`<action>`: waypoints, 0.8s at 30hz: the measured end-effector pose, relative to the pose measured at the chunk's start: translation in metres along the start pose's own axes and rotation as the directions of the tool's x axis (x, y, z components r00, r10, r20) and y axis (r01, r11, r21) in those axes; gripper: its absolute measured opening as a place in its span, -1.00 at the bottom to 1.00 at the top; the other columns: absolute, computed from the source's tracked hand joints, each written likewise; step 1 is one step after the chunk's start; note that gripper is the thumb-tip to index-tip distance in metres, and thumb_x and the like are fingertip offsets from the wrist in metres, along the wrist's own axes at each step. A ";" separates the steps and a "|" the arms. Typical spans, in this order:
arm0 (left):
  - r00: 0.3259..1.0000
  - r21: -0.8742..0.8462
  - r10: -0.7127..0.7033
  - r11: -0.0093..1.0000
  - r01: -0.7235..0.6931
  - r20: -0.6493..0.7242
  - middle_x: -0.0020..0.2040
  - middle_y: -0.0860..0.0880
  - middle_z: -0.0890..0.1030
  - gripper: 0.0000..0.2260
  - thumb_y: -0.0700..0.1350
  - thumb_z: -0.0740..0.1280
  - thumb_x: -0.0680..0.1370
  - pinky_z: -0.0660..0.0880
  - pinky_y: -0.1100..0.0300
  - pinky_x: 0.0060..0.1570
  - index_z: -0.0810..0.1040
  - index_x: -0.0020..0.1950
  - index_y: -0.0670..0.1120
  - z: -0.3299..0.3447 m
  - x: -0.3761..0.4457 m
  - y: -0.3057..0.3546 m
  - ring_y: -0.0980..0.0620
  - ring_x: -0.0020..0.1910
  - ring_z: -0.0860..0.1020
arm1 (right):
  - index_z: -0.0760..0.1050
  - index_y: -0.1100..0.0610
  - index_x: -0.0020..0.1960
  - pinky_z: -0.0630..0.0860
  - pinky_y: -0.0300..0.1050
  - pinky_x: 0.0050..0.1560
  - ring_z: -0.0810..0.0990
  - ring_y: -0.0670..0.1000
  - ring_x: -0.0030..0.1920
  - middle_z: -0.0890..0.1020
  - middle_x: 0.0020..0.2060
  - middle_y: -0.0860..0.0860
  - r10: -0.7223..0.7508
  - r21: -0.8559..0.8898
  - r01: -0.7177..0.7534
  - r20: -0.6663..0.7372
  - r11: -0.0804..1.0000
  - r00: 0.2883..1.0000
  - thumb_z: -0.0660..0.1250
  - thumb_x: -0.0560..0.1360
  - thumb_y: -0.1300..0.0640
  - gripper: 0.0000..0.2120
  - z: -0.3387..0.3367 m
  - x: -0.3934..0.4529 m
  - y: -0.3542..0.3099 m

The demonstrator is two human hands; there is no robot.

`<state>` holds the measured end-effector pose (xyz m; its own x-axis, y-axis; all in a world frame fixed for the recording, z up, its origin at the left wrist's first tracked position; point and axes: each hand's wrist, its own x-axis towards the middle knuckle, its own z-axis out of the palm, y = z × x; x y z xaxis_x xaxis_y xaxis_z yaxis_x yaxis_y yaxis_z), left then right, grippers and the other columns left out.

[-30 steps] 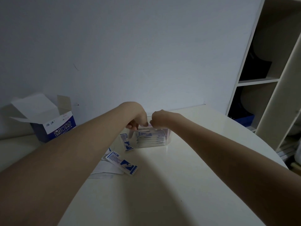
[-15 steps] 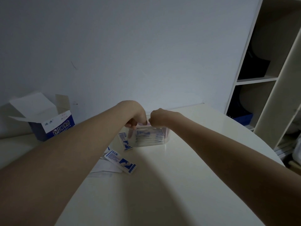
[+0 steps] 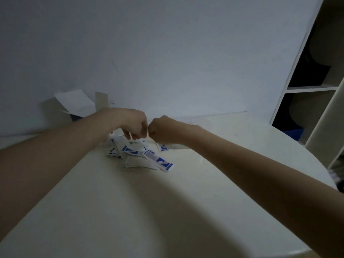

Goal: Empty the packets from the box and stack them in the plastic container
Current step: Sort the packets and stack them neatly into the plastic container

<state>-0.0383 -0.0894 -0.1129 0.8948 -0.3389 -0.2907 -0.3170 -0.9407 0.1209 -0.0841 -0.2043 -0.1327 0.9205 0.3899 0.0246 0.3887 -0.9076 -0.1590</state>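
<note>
At a round pale table (image 3: pixel 167 211) against a bare wall, loose blue-and-white packets (image 3: pixel 141 155) now lie heaped at the far middle, where half a second ago they sat stacked in the plastic container; the container itself cannot be made out in this frame, likely hidden behind the hands. The left hand (image 3: pixel 133 123) and right hand (image 3: pixel 163 130) hover knuckle to knuckle over the pile, both with fingers curled; what they grip, if anything, cannot be told. The stacking apparently must restart. The open box (image 3: pixel 74 105) stands far left; shelving (image 3: pixel 314 88) crowds the right, while the near tabletop offers working room.
</note>
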 end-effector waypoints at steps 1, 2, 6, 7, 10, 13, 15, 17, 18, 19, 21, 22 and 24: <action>0.997 0.004 0.075 0.997 -0.075 0.000 -0.01 -0.02 0.60 -0.84 -0.19 0.30 0.54 0.49 0.33 -0.28 0.55 0.10 -0.13 0.007 -0.005 -0.004 0.10 -0.19 0.56 | 0.42 0.28 0.22 0.37 -0.21 -0.27 0.43 0.03 -0.23 0.55 -0.11 0.12 0.003 -0.035 0.000 0.094 0.999 0.996 0.10 0.58 0.24 -0.73 0.010 -0.002 -0.003; 0.991 0.003 0.135 0.991 -0.135 0.011 0.12 0.02 0.56 -0.76 -0.17 0.31 0.54 0.49 0.30 -0.15 0.52 0.20 -0.07 0.015 -0.008 -0.007 0.09 -0.07 0.55 | 0.38 0.28 0.27 0.36 -0.18 -0.22 0.43 0.05 -0.21 0.56 -0.07 0.14 0.011 -0.078 0.003 0.174 0.997 0.985 0.08 0.60 0.21 -0.71 0.020 -0.002 -0.003; 0.973 0.032 0.224 0.973 -0.227 0.062 0.28 0.08 0.46 -0.54 -0.02 0.39 0.46 0.41 0.15 0.21 0.37 0.34 0.08 0.052 -0.009 -0.019 0.05 0.22 0.46 | 0.30 0.29 0.34 0.45 -0.06 -0.07 0.55 0.19 0.05 0.57 0.11 0.23 0.008 -0.173 0.029 0.214 0.985 0.977 0.03 0.62 0.12 -0.64 0.054 -0.009 -0.001; 0.975 0.015 0.215 0.976 -0.216 0.060 0.26 0.08 0.46 -0.53 -0.01 0.41 0.44 0.41 0.12 0.23 0.37 0.32 0.08 0.059 -0.009 -0.021 0.03 0.21 0.46 | 0.29 0.28 0.33 0.43 -0.06 -0.08 0.56 0.19 0.03 0.57 0.08 0.22 -0.011 -0.117 0.030 0.160 0.993 0.987 0.04 0.61 0.08 -0.62 0.062 -0.010 0.002; 0.981 -0.014 0.196 0.981 -0.196 0.006 0.22 0.06 0.48 -0.56 0.02 0.44 0.41 0.41 0.08 0.23 0.42 0.26 0.07 0.066 -0.012 -0.025 0.01 0.19 0.46 | 0.23 0.23 0.38 0.39 -0.08 -0.14 0.55 0.20 -0.02 0.54 0.06 0.19 -0.083 -0.038 0.084 0.031 0.996 0.996 0.05 0.60 0.05 -0.59 0.073 -0.014 0.008; 0.983 0.012 0.181 0.983 -0.181 -0.009 0.24 0.03 0.50 -0.56 -0.02 0.45 0.42 0.45 0.10 0.19 0.46 0.27 0.01 0.063 -0.016 -0.031 -0.01 0.16 0.49 | 0.20 0.19 0.43 0.47 -0.01 0.07 0.54 0.22 0.11 0.54 0.16 0.25 -0.143 0.037 0.143 -0.001 0.989 0.990 0.12 0.59 0.12 -0.58 0.069 -0.019 0.005; 0.991 0.037 0.136 0.990 -0.135 -0.016 0.26 0.01 0.49 -0.55 -0.06 0.44 0.43 0.44 0.16 0.12 0.45 0.30 -0.02 0.061 -0.017 -0.035 -0.02 0.19 0.48 | 0.31 0.22 0.35 0.44 -0.04 0.11 0.54 0.19 0.15 0.55 0.17 0.22 -0.139 0.123 0.142 -0.030 0.982 0.990 0.13 0.56 0.28 -0.65 0.060 -0.018 0.004; 0.995 0.080 0.097 0.992 -0.093 -0.040 0.26 -0.01 0.47 -0.56 -0.10 0.41 0.46 0.40 0.22 0.04 0.44 0.32 -0.04 0.059 -0.021 -0.040 -0.02 0.20 0.47 | 0.36 0.19 0.32 0.45 -0.06 0.17 0.50 0.14 0.21 0.51 0.24 0.16 -0.138 0.098 0.142 -0.051 0.985 0.989 0.08 0.49 0.46 -0.55 0.051 -0.015 0.005; 0.994 0.092 0.096 0.992 -0.091 -0.053 0.24 -0.01 0.48 -0.58 -0.11 0.40 0.47 0.41 0.25 -0.01 0.44 0.32 -0.04 0.058 -0.022 -0.042 -0.02 0.17 0.47 | 0.36 0.16 0.34 0.44 -0.04 0.20 0.48 0.12 0.23 0.48 0.28 0.13 -0.156 0.044 0.157 -0.028 0.987 0.987 0.06 0.45 0.50 -0.47 0.047 -0.015 0.005; 0.994 0.090 0.098 0.992 -0.093 -0.057 0.22 0.00 0.48 -0.61 -0.12 0.38 0.48 0.41 0.29 -0.08 0.45 0.31 -0.04 0.058 -0.022 -0.045 -0.01 0.13 0.48 | 0.34 0.12 0.36 0.43 -0.04 0.22 0.45 0.11 0.26 0.44 0.32 0.10 -0.182 -0.023 0.182 0.015 0.983 0.983 0.06 0.43 0.52 -0.43 0.044 -0.014 0.005; 0.993 0.072 0.104 0.992 -0.100 -0.061 0.22 0.01 0.47 -0.64 -0.13 0.38 0.49 0.41 0.29 -0.12 0.46 0.28 -0.04 0.057 -0.024 -0.050 0.00 0.14 0.49 | 0.26 0.08 0.42 0.38 -0.15 0.15 0.39 0.10 0.28 0.35 0.40 0.02 -0.238 -0.197 0.259 0.123 0.946 0.964 0.08 0.47 0.47 -0.42 0.043 -0.011 0.001; 0.992 0.071 0.110 0.992 -0.106 -0.065 0.24 -0.01 0.48 -0.64 -0.12 0.38 0.49 0.40 0.27 -0.06 0.47 0.28 -0.04 0.056 -0.025 -0.051 -0.01 0.19 0.47 | 0.22 0.08 0.44 0.32 -0.20 0.07 0.39 0.11 0.26 0.33 0.40 0.01 -0.260 -0.288 0.300 0.168 0.910 0.951 0.09 0.51 0.41 -0.46 0.044 -0.009 -0.002; 0.987 0.064 0.134 0.990 -0.128 -0.087 0.23 -0.01 0.49 -0.66 -0.08 0.39 0.49 0.36 0.26 0.02 0.49 0.25 -0.05 0.057 -0.024 -0.051 -0.01 0.23 0.45 | 0.20 0.12 0.44 0.27 -0.23 0.01 0.41 0.12 0.23 0.35 0.35 0.06 -0.274 -0.387 0.338 0.212 0.858 0.938 0.11 0.56 0.32 -0.54 0.045 -0.006 -0.006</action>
<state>-0.0619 -0.0340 -0.1666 0.8682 -0.4589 -0.1886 -0.4487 -0.8885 0.0965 -0.0935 -0.1941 -0.1767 0.7487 0.6475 -0.1422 0.6599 -0.7073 0.2536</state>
